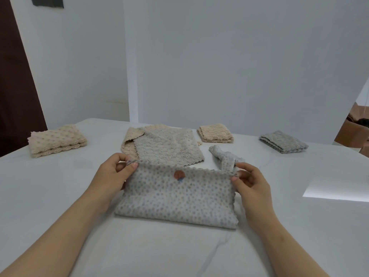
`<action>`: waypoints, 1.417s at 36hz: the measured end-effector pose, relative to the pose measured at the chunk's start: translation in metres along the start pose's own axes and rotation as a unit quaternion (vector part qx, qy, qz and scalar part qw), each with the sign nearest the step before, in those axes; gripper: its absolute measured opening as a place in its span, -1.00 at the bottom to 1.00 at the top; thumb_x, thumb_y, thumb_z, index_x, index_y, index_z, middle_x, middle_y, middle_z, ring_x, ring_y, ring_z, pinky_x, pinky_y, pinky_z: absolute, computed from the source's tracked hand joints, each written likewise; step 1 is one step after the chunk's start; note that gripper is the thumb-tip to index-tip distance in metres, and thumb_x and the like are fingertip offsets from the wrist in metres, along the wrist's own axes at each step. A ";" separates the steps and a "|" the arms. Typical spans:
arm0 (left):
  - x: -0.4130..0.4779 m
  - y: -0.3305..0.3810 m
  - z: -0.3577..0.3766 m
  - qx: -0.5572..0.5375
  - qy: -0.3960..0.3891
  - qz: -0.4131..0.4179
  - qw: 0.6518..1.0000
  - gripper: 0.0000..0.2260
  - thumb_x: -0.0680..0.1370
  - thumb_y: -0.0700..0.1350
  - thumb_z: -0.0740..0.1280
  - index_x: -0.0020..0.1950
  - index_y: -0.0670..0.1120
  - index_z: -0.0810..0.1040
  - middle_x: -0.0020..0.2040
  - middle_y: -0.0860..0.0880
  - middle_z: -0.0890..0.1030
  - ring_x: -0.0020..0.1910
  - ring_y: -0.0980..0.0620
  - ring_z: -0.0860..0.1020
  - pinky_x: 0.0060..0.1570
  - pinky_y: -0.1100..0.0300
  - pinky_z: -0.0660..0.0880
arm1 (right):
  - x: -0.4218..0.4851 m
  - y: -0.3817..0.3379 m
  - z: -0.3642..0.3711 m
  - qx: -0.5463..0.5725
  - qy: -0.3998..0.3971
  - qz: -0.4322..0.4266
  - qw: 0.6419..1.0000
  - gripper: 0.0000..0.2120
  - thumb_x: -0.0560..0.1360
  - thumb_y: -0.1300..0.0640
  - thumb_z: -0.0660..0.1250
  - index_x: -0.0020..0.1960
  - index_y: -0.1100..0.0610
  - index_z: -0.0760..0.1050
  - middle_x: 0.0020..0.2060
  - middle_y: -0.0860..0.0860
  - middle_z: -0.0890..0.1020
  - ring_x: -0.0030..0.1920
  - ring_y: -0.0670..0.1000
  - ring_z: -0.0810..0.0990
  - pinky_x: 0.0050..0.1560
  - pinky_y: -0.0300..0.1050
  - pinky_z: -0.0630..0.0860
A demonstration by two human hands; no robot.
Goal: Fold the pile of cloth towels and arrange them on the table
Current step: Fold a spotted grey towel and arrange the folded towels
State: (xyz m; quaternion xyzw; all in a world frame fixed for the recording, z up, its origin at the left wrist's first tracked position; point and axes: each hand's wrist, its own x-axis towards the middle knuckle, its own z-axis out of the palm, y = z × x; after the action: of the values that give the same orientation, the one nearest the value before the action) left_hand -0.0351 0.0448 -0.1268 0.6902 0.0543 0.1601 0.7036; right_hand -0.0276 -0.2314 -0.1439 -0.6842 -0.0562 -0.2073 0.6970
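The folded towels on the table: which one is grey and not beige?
The grey folded towel at the far right. The other two finished ones, the far-left beige towel and the smaller beige towel behind the centre, are beige.

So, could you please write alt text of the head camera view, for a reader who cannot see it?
Two bare hands, left hand and right hand, pinch the far corners of a dotted grey towel folded on a white table. Behind it lie unfolded towels and three folded ones: beige at far left, beige and grey at right.
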 end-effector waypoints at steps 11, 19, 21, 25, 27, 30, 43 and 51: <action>-0.001 0.003 -0.001 0.010 0.016 0.038 0.999 -0.83 0.53 -0.26 0.28 -0.22 -0.04 0.44 -0.43 0.08 0.54 -0.41 0.20 0.48 -0.33 0.24 0.38 | 0.000 0.002 0.005 -0.053 -0.019 0.043 0.997 -0.71 0.56 0.36 0.13 -0.15 0.04 0.49 -0.23 -0.01 0.53 -0.19 -0.03 0.45 -0.05 -0.12 0.40; -0.005 0.010 -0.001 0.026 -0.001 0.043 0.999 -0.85 0.58 -0.16 0.23 -0.19 0.00 0.40 -0.41 -0.04 0.47 -0.48 0.08 0.40 -0.43 0.20 0.31 | -0.002 -0.004 0.007 -0.016 -0.010 0.007 1.000 -0.71 0.59 0.30 0.06 -0.16 -0.01 0.39 -0.30 -0.06 0.41 -0.33 -0.14 0.35 -0.26 -0.20 0.27; -0.006 0.011 0.000 0.032 -0.003 0.038 0.999 -0.85 0.58 -0.14 0.22 -0.18 0.01 0.39 -0.36 -0.10 0.49 -0.46 0.04 0.43 -0.42 0.19 0.32 | -0.003 -0.006 0.008 -0.040 -0.007 -0.012 0.999 -0.71 0.59 0.28 0.09 -0.16 -0.06 0.40 -0.27 -0.07 0.44 -0.30 -0.17 0.38 -0.21 -0.20 0.29; -0.011 0.018 0.002 0.011 -0.009 0.020 1.000 -0.87 0.59 -0.12 0.21 -0.10 0.09 0.44 -0.33 -0.07 0.57 -0.49 0.08 0.53 -0.50 0.24 0.46 | -0.005 -0.015 0.008 -0.052 -0.012 0.026 0.998 -0.76 0.60 0.21 0.11 -0.13 -0.08 0.41 -0.27 0.06 0.49 -0.26 -0.02 0.42 -0.20 -0.11 0.35; -0.012 0.021 0.002 -0.001 -0.029 0.001 1.000 -0.84 0.60 -0.13 0.19 -0.02 0.15 0.45 -0.30 -0.07 0.60 -0.47 0.10 0.56 -0.52 0.26 0.50 | -0.004 -0.017 0.007 -0.047 -0.026 0.058 0.997 -0.80 0.60 0.17 0.13 -0.08 -0.10 0.42 -0.26 0.15 0.48 -0.26 0.04 0.43 -0.20 -0.09 0.37; -0.011 0.015 0.000 0.034 -0.059 -0.052 0.996 -0.82 0.62 -0.12 0.17 -0.01 0.16 0.47 -0.22 -0.10 0.58 -0.35 -0.03 0.53 -0.37 0.19 0.48 | -0.003 -0.012 0.005 -0.088 -0.029 0.105 0.990 -0.84 0.59 0.15 0.15 0.05 -0.10 0.41 -0.22 0.13 0.54 -0.21 0.06 0.50 -0.12 -0.02 0.44; -0.011 -0.006 0.003 0.388 -0.187 0.010 0.903 -0.46 0.40 -0.07 0.47 0.33 0.01 0.36 0.31 0.07 0.32 0.25 0.14 0.33 0.24 0.32 0.25 | -0.013 -0.023 0.006 -0.351 -0.199 0.131 0.906 -0.40 0.41 0.27 0.28 0.33 -0.16 0.19 -0.20 -0.05 0.46 -0.27 -0.02 0.50 -0.28 -0.20 0.42; -0.015 -0.013 0.008 0.497 -0.179 0.051 0.848 -0.23 0.42 0.13 0.39 0.50 0.05 0.04 0.51 0.09 -0.09 0.48 0.07 0.09 0.36 0.17 0.18 | -0.013 -0.002 0.001 -0.386 -0.113 0.026 0.915 -0.49 0.47 0.37 0.16 0.33 -0.03 0.33 -0.16 0.03 0.51 -0.23 -0.03 0.47 -0.30 -0.25 0.28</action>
State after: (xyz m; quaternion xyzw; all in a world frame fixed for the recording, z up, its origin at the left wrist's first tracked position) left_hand -0.0450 0.0323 -0.1417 0.9660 -0.0358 0.0208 0.2553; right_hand -0.0403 -0.2276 -0.1470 -0.9202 -0.0319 -0.1157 0.3725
